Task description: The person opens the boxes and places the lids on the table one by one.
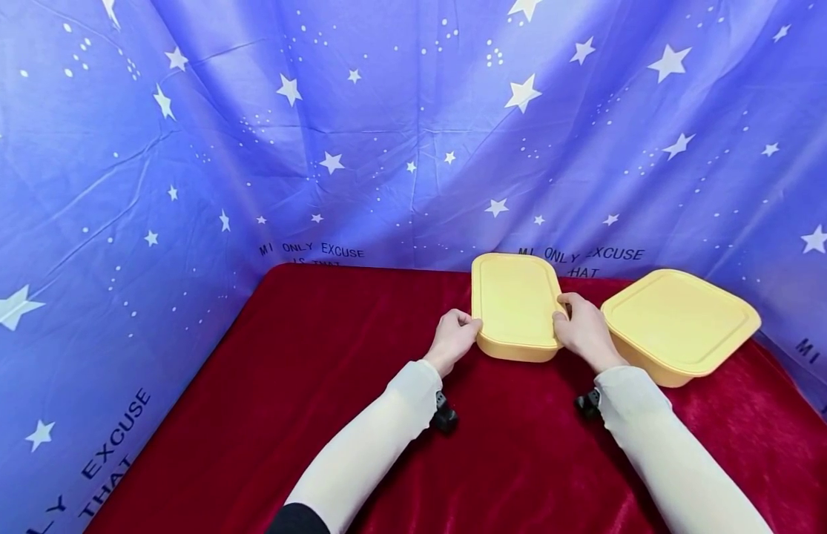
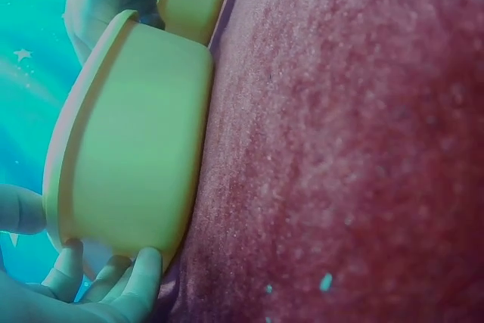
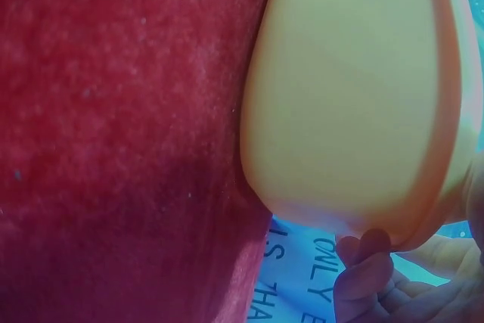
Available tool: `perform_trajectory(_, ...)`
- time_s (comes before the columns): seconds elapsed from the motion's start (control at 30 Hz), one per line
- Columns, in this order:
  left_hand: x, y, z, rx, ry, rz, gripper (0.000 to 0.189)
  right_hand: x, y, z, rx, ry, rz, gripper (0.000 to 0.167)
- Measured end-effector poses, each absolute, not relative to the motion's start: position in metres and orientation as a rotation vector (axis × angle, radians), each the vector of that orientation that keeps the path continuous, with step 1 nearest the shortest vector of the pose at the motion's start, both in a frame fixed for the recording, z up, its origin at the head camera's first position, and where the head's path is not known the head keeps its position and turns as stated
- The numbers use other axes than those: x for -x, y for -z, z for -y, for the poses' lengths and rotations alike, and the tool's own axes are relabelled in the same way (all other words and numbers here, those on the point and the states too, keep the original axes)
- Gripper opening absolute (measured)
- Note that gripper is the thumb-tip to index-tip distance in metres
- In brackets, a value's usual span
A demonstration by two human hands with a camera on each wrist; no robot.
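A yellow rectangular food container (image 1: 517, 300) with its lid on sits near the back of the table, between both hands. My left hand (image 1: 455, 339) holds its left side. In the left wrist view the thumb (image 2: 21, 210) is at the lid's edge, with the fingertips (image 2: 148, 261) against the side wall. On the opposite side my right hand (image 1: 589, 331) grips the container around its rim; in the right wrist view curled fingers (image 3: 364, 274) are right under the lid's edge. The container's base is close over the red cloth.
A larger yellow lidded container (image 1: 680, 322) stands to the right, close beside the right hand. Red velvet cloth (image 1: 306, 386) covers the table. A blue curtain (image 1: 386, 133) printed with white stars hangs behind and along the sides.
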State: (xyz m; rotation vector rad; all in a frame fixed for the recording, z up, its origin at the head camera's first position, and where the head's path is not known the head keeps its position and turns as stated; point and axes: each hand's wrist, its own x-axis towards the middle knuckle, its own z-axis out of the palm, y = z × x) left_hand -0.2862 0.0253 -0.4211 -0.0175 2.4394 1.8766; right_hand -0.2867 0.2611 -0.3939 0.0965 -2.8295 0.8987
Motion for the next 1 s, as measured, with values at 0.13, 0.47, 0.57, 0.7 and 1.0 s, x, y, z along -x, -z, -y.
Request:
perform_trajectory(0.13, 0.286, 0.422, -0.024, 0.026, -1.882, -2.435, 0.01, 0.286, 0.394, -0.26, -0.107, -0.909, 2.817, 0.043)
perform_trajectory(0.47, 0.287, 0.423, -0.017, 0.038, -1.893, -2.412, 0.011, 0.286, 0.396, -0.255, -0.109, -0.911, 2.794, 0.043)
perform_trajectory(0.57, 0.287, 0.423, -0.015, 0.041, -1.897, -2.404, 0.011, 0.286, 0.396, -0.253, -0.11, -0.911, 2.791, 0.043)
perform_trajectory(0.7, 0.286, 0.423, -0.012, 0.043, -1.898, -2.398, 0.011, 0.285, 0.396, -0.251, -0.104, -0.91, 2.795, 0.043)
perform_trajectory(1.0, 0.285, 0.422, -0.007, 0.057, -1.911, -2.381, 0.01, 0.286, 0.397, -0.247, -0.119, -0.913, 2.788, 0.042)
